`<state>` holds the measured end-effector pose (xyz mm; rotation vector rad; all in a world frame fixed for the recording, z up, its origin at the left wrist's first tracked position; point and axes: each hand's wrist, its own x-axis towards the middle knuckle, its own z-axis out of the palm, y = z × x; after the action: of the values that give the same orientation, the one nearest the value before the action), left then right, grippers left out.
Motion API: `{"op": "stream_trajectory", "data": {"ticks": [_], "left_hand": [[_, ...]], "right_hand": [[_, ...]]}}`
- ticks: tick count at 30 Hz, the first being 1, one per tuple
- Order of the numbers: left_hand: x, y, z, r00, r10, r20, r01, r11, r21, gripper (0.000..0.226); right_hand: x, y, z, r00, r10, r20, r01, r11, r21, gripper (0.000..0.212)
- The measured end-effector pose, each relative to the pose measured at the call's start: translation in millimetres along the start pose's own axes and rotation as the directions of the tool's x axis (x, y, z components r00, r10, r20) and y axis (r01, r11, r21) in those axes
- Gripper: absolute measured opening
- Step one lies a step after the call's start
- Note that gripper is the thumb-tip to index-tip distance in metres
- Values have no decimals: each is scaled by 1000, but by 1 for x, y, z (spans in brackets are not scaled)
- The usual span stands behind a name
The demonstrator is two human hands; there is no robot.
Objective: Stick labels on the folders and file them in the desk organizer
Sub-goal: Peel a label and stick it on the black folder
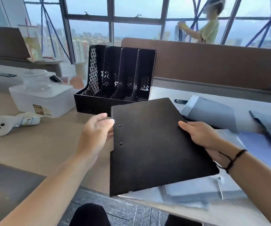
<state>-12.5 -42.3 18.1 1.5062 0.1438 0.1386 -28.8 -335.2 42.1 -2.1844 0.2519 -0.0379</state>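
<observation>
I hold a black folder [156, 144] flat above the desk's front edge, its spine with two rivets facing left. My left hand [95, 132] grips the spine edge, thumb on top. My right hand [201, 136] holds the right edge, fingers lying on the cover. The black mesh desk organizer [115, 82] stands just beyond the folder with several empty slots. No label shows on the folder's visible face.
Grey and blue folders [213, 115] lie to the right, with pale sheets [193, 193] under the black folder. At left sit a clear plastic box [42, 98] and a white plush toy [6, 124]. A brown partition [213, 66] runs behind; a person stands by the window.
</observation>
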Motion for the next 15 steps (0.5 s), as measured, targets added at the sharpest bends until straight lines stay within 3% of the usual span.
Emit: {"op": "stream_trajectory", "data": {"ticks": [4,8,13,15], "left_hand": [[4,-1,34,991,-114,68,121,987,-109,32],[10,-14,57,978,-170,120,167,985,34,31],[20,-19,67,986,-128,110,85,939,333,62],[25,-18,72,987,-73,143,-6,873,487,64]], "right_hand": [[-22,24,-18,997,60,-50,-54,991,124,42],[-39,41,-25,995,91,36,-97,969,229,37],[-44,60,-38,980,152,132,-154,988,7,25],[-38,64,-39,980,163,109,-152,983,-106,38]]}}
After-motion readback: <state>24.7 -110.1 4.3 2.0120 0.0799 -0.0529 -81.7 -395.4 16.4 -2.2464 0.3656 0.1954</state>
